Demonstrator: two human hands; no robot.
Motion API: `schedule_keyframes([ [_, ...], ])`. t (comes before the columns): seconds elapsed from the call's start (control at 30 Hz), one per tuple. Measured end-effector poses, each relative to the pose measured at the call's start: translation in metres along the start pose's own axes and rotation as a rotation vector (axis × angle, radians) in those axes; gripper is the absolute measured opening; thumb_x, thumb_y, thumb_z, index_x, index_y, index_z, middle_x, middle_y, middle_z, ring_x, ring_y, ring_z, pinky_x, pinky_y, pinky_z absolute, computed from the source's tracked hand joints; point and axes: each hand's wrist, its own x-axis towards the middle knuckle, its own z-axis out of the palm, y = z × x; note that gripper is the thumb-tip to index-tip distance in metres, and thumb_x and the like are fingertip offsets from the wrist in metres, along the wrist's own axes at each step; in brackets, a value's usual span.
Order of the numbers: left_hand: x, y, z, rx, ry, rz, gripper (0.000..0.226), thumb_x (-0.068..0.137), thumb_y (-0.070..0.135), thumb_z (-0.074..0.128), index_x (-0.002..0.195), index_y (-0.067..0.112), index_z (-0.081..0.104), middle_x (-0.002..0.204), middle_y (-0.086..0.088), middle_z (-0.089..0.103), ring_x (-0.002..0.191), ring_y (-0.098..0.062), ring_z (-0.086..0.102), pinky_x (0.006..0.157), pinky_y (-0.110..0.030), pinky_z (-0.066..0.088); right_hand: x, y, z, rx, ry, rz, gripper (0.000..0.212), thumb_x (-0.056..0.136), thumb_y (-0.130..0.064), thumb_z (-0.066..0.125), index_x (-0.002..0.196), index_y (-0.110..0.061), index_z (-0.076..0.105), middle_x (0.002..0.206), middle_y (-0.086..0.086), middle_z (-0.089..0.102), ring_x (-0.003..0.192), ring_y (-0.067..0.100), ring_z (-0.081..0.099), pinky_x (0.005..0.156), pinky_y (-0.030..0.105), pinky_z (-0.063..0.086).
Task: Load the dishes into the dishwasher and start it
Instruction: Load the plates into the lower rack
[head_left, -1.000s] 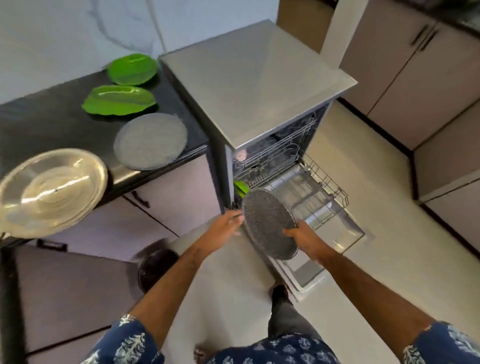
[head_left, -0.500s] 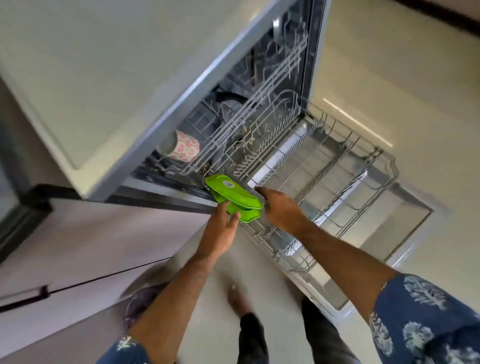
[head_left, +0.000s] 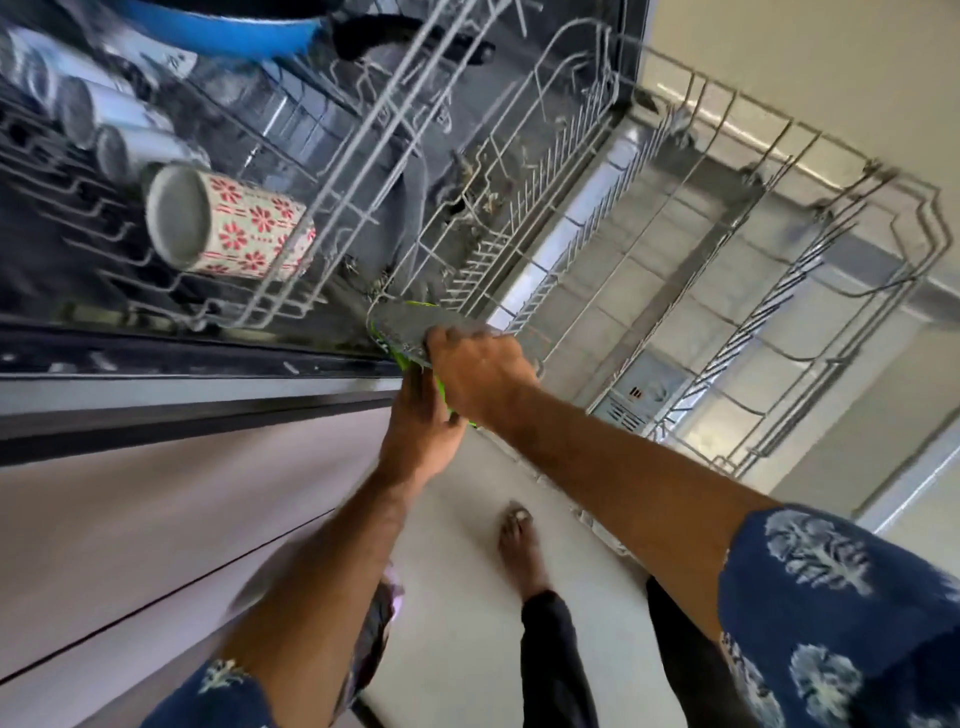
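Note:
A grey speckled plate (head_left: 410, 325) stands on edge at the near corner of the pulled-out lower rack (head_left: 727, 291) of the open dishwasher. My right hand (head_left: 480, 371) grips its rim from above. A green plate (head_left: 400, 356) shows as a thin bright edge just behind and below the grey one. My left hand (head_left: 421, 421) lies against the green plate from the near side, fingers pointing up. How the plates sit between the rack's tines is hidden by my hands.
The upper rack (head_left: 322, 208) holds a red-flowered mug (head_left: 234, 228) on its side, steel cups (head_left: 124, 135) and a blue dish (head_left: 223, 26). The open door (head_left: 649, 395) lies under the lower rack. A cabinet front (head_left: 156, 519) stands left. My bare foot (head_left: 522, 545) is on the floor.
The view has dropped closer to the lower rack. My right hand has come down onto the grey plate beside the green plates, and my left hand has moved up against the green plate.

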Motion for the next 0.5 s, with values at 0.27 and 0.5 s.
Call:
schedule_keyframes([
  [0.27,0.000,-0.026,0.008,-0.014,-0.061,-0.042,0.081,0.086,0.050,0.039,0.150,-0.001,0.037,0.153,-0.025,0.037,0.142,-0.039,0.038,0.112,-0.049,0.038,0.002,-0.012,-0.010,-0.032,0.040,0.033,0.030,0.097,-0.013,0.040,0.125,-0.007,0.048,0.114,0.009,0.066,0.098,0.031,0.069,0.065,0.037,0.049],
  [0.5,-0.001,-0.029,0.009,-0.104,-0.130,-0.105,0.067,0.093,0.045,0.048,0.149,0.010,0.039,0.155,-0.012,0.040,0.142,-0.028,0.040,0.116,-0.044,0.036,0.001,-0.022,-0.039,-0.029,0.131,0.028,0.027,0.095,-0.013,0.043,0.121,-0.010,0.049,0.109,0.004,0.067,0.093,0.027,0.070,0.060,0.034,0.036],
])
